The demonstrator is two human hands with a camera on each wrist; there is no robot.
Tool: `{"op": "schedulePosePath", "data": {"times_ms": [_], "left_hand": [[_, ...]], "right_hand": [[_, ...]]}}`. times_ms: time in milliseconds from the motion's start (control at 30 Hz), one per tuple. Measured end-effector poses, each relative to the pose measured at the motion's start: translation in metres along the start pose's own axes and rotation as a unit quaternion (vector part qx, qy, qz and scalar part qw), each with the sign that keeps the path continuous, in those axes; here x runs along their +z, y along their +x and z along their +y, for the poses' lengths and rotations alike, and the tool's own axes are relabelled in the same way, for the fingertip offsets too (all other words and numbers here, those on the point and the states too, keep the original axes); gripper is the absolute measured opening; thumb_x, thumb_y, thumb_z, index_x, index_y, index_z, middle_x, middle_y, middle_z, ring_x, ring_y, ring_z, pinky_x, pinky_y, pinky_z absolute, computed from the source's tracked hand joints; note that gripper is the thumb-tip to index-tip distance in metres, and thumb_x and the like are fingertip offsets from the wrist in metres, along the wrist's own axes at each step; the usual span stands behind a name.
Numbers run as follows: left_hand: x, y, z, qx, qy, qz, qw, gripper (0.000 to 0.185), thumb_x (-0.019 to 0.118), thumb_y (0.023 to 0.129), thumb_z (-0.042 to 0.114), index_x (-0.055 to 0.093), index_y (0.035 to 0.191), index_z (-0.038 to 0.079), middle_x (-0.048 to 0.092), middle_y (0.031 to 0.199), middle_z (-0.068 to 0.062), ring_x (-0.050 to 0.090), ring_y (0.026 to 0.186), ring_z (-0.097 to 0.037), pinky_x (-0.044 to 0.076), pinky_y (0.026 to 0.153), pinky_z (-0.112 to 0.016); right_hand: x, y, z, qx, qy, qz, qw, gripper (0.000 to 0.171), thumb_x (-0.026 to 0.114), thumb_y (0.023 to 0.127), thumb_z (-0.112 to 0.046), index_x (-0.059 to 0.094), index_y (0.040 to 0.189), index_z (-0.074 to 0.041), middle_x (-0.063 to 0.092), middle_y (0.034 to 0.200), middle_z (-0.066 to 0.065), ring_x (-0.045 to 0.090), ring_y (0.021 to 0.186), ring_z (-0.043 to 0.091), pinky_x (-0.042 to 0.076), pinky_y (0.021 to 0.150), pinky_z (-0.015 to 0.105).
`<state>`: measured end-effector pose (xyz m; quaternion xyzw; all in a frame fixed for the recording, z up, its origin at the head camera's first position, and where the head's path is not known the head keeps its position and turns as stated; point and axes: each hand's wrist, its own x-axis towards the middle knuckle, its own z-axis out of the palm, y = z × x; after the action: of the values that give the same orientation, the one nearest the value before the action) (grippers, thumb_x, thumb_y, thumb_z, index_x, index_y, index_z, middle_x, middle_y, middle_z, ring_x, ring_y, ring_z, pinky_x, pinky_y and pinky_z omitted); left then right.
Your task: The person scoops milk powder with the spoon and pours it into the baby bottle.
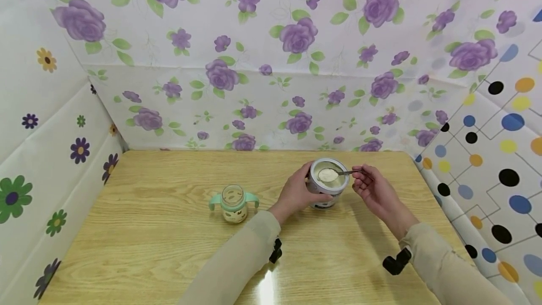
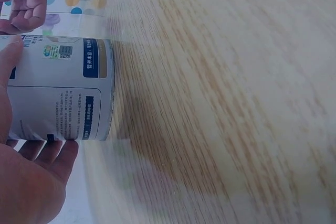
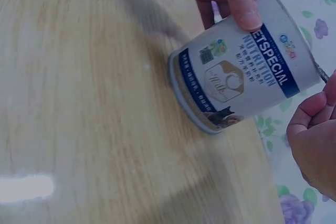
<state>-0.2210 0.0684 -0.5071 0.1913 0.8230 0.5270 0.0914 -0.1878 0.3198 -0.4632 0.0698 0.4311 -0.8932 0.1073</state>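
My left hand [image 1: 295, 193] grips the side of a milk powder can [image 1: 340, 190], fingers and thumb curled round it. The can is open at the top, with a printed white and navy label [image 3: 247, 72]. Between the fingertips of my right hand [image 1: 379, 197] is the thin handle of a metal spoon [image 1: 348, 172]. Its bowl, heaped with pale powder [image 1: 328, 175], is over the can's mouth. In the left wrist view the can [image 2: 58, 87] appears sideways, its base toward the wooden surface. The right wrist view shows only a bit of the spoon handle [image 3: 322, 74].
A clear jar-like cup [image 1: 234, 208] with two mint-green handles stands left of the can on the wooden table [image 1: 148, 229]. A floral sheet [image 1: 262, 93] rises behind the table, with patterned sheets at both sides.
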Motion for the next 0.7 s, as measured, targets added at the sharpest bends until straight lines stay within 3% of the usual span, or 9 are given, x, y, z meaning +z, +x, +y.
{"op": "schedulePosePath", "data": {"times_ms": [400, 700], "left_hand": [[0.0009, 0.0015, -0.0013, -0.002, -0.001, 0.0, 1.0, 0.105, 0.1, 0.076, 0.04, 0.042, 0.163, 0.03, 0.057, 0.153, 0.011, 0.056, 0.136, -0.013, 0.049, 0.113, -0.042], [-0.0003, -0.0005, -0.0018, 0.009, 0.004, -0.002, 1.0, 0.103, 0.099, 0.078, 0.04, 0.042, 0.163, 0.028, 0.057, 0.152, 0.008, 0.056, 0.137, -0.014, 0.049, 0.113, -0.041]], "right_hand": [[0.0024, 0.0011, 0.0011, -0.009, 0.0, 0.003, 1.0, 0.045, 0.041, 0.118, -0.023, 0.079, 0.105, -0.003, 0.078, 0.086, 0.003, 0.068, 0.073, 0.012, 0.054, 0.078, 0.026], [-0.0019, -0.0001, 0.0026, 0.009, 0.012, 0.017, 1.0, 0.045, 0.041, 0.118, -0.021, 0.079, 0.104, 0.0, 0.079, 0.087, 0.005, 0.068, 0.072, 0.012, 0.055, 0.077, 0.025]]}}
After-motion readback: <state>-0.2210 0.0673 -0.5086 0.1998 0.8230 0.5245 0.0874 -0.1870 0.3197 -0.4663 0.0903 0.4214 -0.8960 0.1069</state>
